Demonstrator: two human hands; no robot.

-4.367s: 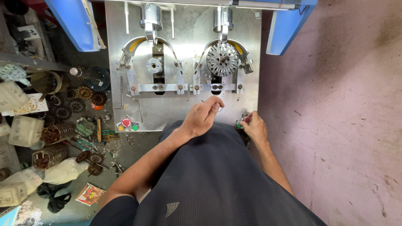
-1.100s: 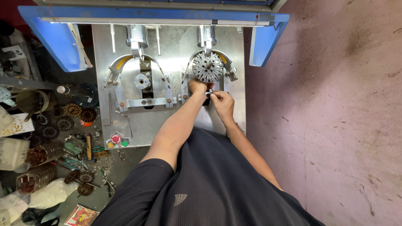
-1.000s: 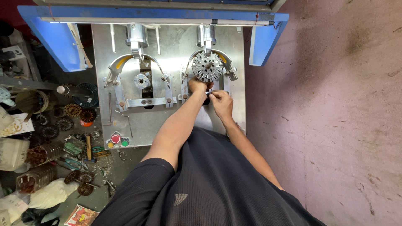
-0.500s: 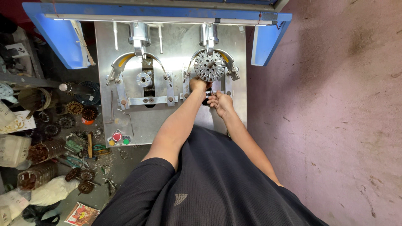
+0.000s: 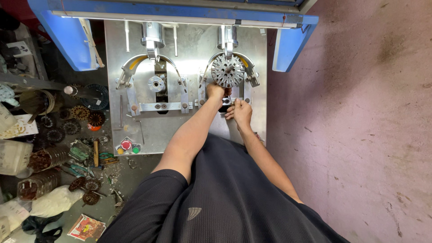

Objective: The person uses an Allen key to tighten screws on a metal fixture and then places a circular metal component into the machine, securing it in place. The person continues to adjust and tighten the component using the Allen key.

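A round slotted metal core (image 5: 227, 70) sits in the right-hand station of a steel machine plate (image 5: 189, 45). My left hand (image 5: 215, 91) reaches up and touches the fixture just below that core. Beside it, my right hand (image 5: 240, 112) pinches something small and thin near the lower bracket; what it is stays too small to tell. The left-hand station (image 5: 156, 83) holds only a bare hub with no core on it.
Blue guard panels (image 5: 67, 40) flank the machine. Red, yellow and green push buttons (image 5: 127, 146) sit at the plate's lower left. A cluttered bench on the left holds several wound cores (image 5: 85, 118), plastic jars (image 5: 45, 157) and tools. Pinkish concrete floor (image 5: 360, 135) lies to the right.
Both hands rose from the plate's lower edge to the right station over the last seconds. In the last half second they barely shift; the camera tilted slightly.
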